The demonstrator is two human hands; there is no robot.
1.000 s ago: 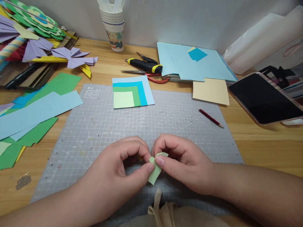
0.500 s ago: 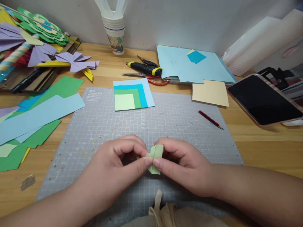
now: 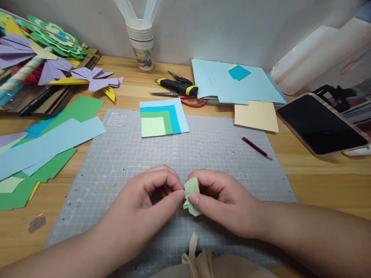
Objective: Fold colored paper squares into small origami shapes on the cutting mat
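Note:
A small pale green folded paper [image 3: 191,187] is held between both hands above the grey cutting mat [image 3: 214,143]. My left hand [image 3: 150,204] pinches its left edge between thumb and forefinger. From the other side, my right hand [image 3: 228,204] grips it with the thumb pressed on the near face; the fingers behind are partly hidden. Beyond the hands, squares of pale green, green, blue and light blue paper [image 3: 152,127] lie stacked on the mat. A dark red pencil [image 3: 256,148] rests at the mat's right side.
Coloured paper strips [image 3: 52,143] lie at left, below purple paper flowers [image 3: 94,78]. At the back stand paper cups [image 3: 143,54]. Near them are a black-yellow cutter [image 3: 176,86], red-handled scissors [image 3: 193,103] and light blue sheets [image 3: 214,83]. A tablet [image 3: 321,123] leans at right.
The folded paper has turned a little in my fingers, and a small flap now shows at its lower left. My left thumb has shifted slightly up. The camera view has moved slightly.

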